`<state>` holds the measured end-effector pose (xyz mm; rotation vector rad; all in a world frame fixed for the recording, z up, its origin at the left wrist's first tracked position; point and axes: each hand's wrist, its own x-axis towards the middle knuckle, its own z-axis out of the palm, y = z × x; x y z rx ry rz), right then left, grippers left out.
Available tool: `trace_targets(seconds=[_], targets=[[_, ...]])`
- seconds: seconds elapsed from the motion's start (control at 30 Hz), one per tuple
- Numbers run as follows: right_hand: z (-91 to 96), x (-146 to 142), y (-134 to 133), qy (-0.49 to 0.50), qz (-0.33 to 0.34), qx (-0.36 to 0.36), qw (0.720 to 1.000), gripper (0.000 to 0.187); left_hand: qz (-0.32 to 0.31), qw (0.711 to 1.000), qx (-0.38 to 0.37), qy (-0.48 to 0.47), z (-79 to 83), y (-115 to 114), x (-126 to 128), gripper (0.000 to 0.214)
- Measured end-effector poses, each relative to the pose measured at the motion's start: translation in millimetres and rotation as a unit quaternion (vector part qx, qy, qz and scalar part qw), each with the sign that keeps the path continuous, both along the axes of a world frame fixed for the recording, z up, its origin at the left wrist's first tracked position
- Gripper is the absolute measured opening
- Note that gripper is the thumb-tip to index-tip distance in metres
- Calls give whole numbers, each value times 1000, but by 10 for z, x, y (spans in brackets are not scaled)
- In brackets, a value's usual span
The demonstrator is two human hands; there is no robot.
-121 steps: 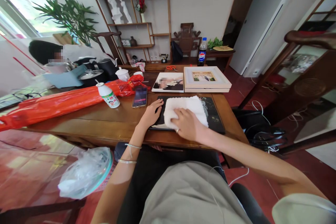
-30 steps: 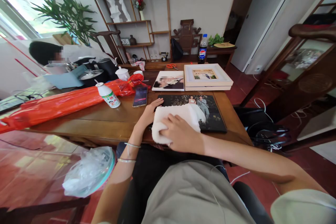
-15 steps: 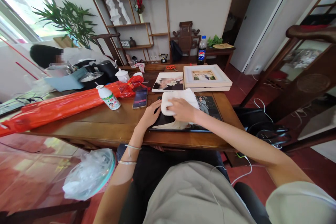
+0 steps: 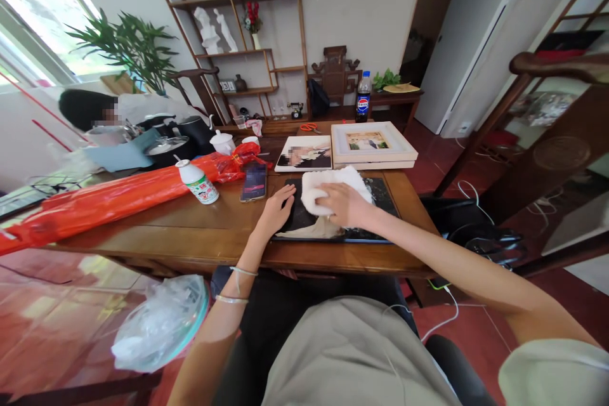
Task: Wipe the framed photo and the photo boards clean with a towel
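A dark photo panel point(image 4: 380, 193) lies flat on the wooden table point(image 4: 190, 228) in front of me. My right hand point(image 4: 346, 204) presses a folded white towel point(image 4: 320, 185) down on the panel's upper middle, fingers curled over the cloth. My left hand point(image 4: 276, 210) rests flat on the panel's left edge, fingers spread, holding it still. The towel and my right hand hide much of the picture.
A white framed photo point(image 4: 373, 143) and an unframed print point(image 4: 304, 153) lie behind the panel. To the left are a phone point(image 4: 254, 182), a small white bottle point(image 4: 196, 182) and a long orange plastic bag point(image 4: 104, 200). A person sits at far left. Cables lie on the floor at right.
My right hand slid the towel from the panel's near left corner up to its far edge, then slightly back toward the middle. My left hand stayed on the left edge.
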<state>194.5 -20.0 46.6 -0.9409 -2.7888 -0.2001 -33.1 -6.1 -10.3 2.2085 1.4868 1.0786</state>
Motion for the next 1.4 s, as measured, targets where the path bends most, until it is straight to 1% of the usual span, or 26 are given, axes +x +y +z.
trace_targets(seconds=[0.07,0.1,0.17,0.2,0.27,0.37,0.43,0.5,0.57,0.63,0.8,0.87,0.9,0.93,1.0,1.07,1.17,1.23,1.3,1.33,1.4], targets=[[10,21,177,3,-44,10,999,41,-3,1000,10,11,-6,-1,8,38],[10,20,222,3,-61,15,998,41,-6,1000,14,13,-8,-3,8,38],[0,-1,209,-1,-71,20,997,40,-4,1000,21,16,-6,-8,4,38],[-10,-20,151,-5,-61,20,998,39,-1,1000,23,17,-3,-11,3,38],[-37,-63,-57,-10,-17,17,1000,37,1,1000,26,15,6,-17,2,37],[-79,-116,-488,-7,58,11,998,34,-10,1000,25,6,23,-23,-10,36],[-93,-135,-733,-7,93,11,996,31,-14,1000,24,0,31,-23,-26,36],[-93,-143,-852,-9,115,8,993,31,-18,1000,26,-1,34,-19,-42,36],[-80,-145,-810,-9,119,-1,993,32,-26,999,29,5,33,-13,-50,36],[-58,-141,-625,-7,94,-7,995,34,-29,999,33,15,27,-8,-49,36],[18,-101,53,-16,-39,6,999,38,-8,998,47,38,-5,11,-40,36],[36,-89,225,-22,-79,12,997,39,-6,998,49,39,-18,18,-39,36],[35,-89,260,-24,-93,14,995,38,-6,998,50,38,-23,21,-39,36],[26,-94,253,-28,-99,16,995,38,-5,998,50,36,-26,23,-38,35],[-14,-116,117,-32,-84,20,996,37,-4,998,48,32,-28,23,-37,35],[-70,-141,-157,-29,-40,26,998,35,-4,999,43,28,-23,18,-34,36],[-129,-151,-634,-20,41,30,999,30,-10,999,37,18,-9,5,-31,36],[-130,-135,-833,-19,79,19,996,27,-14,999,34,11,-4,0,-32,36],[-103,-111,-846,-16,92,1,996,31,-15,999,33,7,-8,3,-34,36],[-83,-100,-780,-12,86,-7,996,34,-15,999,34,8,-13,7,-35,36],[-38,-77,-539,-5,60,-13,998,37,-12,999,39,16,-26,18,-37,36]])
